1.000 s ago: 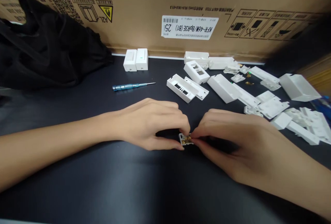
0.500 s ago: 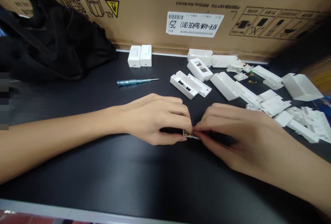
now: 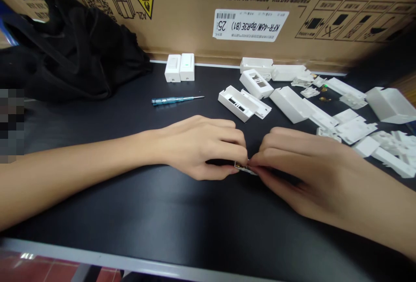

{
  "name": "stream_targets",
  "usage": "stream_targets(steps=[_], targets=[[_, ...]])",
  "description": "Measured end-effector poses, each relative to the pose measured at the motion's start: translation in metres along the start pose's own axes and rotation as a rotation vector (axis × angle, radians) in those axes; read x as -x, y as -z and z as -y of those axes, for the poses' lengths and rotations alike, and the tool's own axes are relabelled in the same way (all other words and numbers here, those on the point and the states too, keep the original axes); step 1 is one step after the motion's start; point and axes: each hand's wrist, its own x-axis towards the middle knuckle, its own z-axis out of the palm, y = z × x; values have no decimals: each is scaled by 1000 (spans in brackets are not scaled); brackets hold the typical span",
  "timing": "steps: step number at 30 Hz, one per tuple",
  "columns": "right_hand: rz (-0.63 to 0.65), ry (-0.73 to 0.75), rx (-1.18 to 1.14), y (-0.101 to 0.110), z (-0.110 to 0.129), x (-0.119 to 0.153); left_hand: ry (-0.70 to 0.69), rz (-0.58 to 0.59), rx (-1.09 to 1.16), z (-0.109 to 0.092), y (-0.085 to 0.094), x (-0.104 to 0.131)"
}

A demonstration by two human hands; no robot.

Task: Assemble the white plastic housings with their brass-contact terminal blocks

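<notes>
Low over the black tabletop [image 3: 182, 225], my left hand [image 3: 208, 147] pinches a small white plastic switch part [image 3: 241, 167] with brassy metal inside. My right hand [image 3: 292, 165] has its thumb and fingertips closed at the right end of the same part. Most of the part is hidden behind my fingers. Beyond my hands lie an open white housing [image 3: 236, 103] with a narrow strip piece against it, and a white frame [image 3: 256, 83] with a rectangular window. A blue clear-handled screwdriver [image 3: 175, 100] lies past my left hand.
Two assembled white switches [image 3: 180, 67] stand side by side near a large cardboard box [image 3: 182, 17] at the back. A black cloth bag [image 3: 87, 52] slumps at the left. Loose white covers [image 3: 390, 105], small plastic pieces and brass bits [image 3: 324, 99] spread across the right.
The whole view has shifted slightly, so everything appears a little further right and higher. Both hands keep their hold on the small part, with barely any change in finger position.
</notes>
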Motion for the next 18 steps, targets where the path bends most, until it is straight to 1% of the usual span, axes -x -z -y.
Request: stream_targets(steps=[3,6,10,13,18], targets=[[14,35,22,-1,0,-2,-14,-1,6,0,0,0],[-1,69,66,-3,1,-4,-27,-6,44,1,1,-1],[-12,70,92,-3,2,-3,-39,-21,115,2,2,-1],[-20,77,71,-3,1,-1,-42,-45,174,3,2,-1],[-27,132,6,-2,-5,1,-36,-35,220,2,2,-1]])
